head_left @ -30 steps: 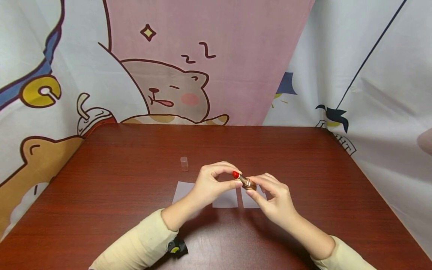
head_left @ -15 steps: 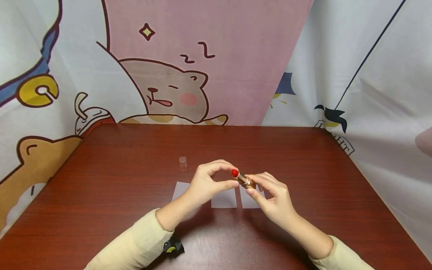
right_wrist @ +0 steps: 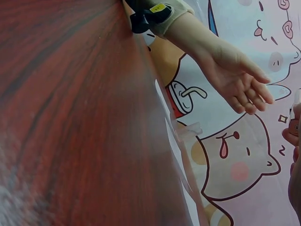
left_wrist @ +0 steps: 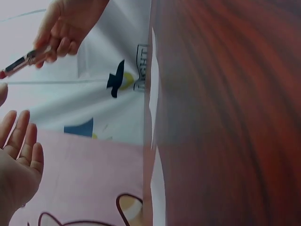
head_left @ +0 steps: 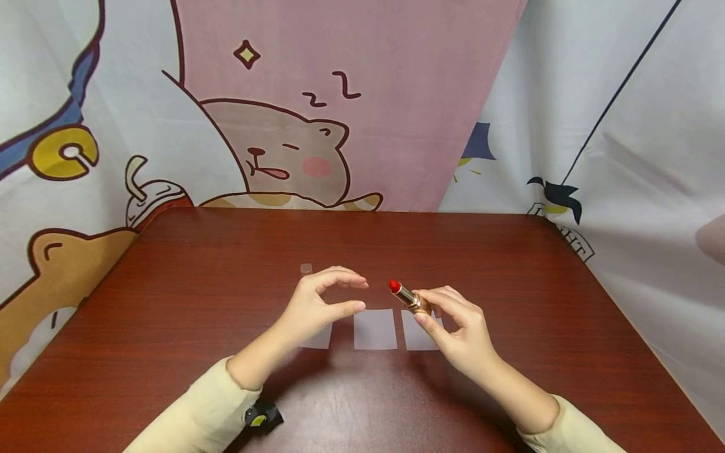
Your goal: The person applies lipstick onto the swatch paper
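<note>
Right hand point(head_left: 467, 333) pinches the lipstick point(head_left: 410, 297) by its base between thumb and fingers. Lipstick is uncapped, red bullet out, gold tube tilted, red end up and toward the left hand. It's held in the air well above the tabletop; in the head view its base overlaps the right-hand paper. Left hand point(head_left: 308, 308) holds nothing: fingers extended and slightly bent, thumb apart from them, a gap between its fingertips and the red tip. Left wrist view also shows that hand apart from the lipstick. Below the hands, three white paper pieces lie in a row on the table: left paper point(head_left: 318, 338) partly behind the left hand, middle paper point(head_left: 375, 330) in full view, right paper point(head_left: 418, 333) partly behind the right hand. Clear cap point(head_left: 306, 268) stands on the table beyond the left hand, mostly hidden by it in the head view. Both arms wear cream sleeves point(head_left: 192, 409); black device point(head_left: 266, 416) with a yellow mark sits at the left cuff. Table point(head_left: 396, 245) is reddish-brown with wood grain. Behind it hangs a printed cloth point(head_left: 408, 94), pink and white, with a sleeping cartoon animal point(head_left: 306, 154).
</note>
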A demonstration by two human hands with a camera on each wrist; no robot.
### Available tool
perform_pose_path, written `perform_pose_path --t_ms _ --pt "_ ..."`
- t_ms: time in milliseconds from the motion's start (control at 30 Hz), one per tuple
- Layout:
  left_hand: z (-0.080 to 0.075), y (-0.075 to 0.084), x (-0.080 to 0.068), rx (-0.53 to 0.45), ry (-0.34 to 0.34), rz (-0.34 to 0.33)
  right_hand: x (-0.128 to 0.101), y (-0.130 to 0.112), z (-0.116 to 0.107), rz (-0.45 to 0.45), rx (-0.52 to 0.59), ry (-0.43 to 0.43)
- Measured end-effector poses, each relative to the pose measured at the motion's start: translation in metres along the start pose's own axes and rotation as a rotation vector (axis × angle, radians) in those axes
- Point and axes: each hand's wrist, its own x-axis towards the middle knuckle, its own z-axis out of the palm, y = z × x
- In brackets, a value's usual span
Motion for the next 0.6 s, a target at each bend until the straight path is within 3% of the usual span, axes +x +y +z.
perform_pose_path --t_ms 167,400,600 --pt "-0.017 0.011 -0.008 0.054 0.008 -0.032 0.000 0.002 0.000 -0.001 0.005 0.001" --pt "-0.040 -0.015 -0.025 0.100 -0.024 -0.131 0.001 0.004 0.002 0.005 0.012 -0.003" --pt "-0.056 -0.026 -0.036 0.157 -0.080 -0.198 0.001 0.007 0.007 0.027 0.041 -0.016"
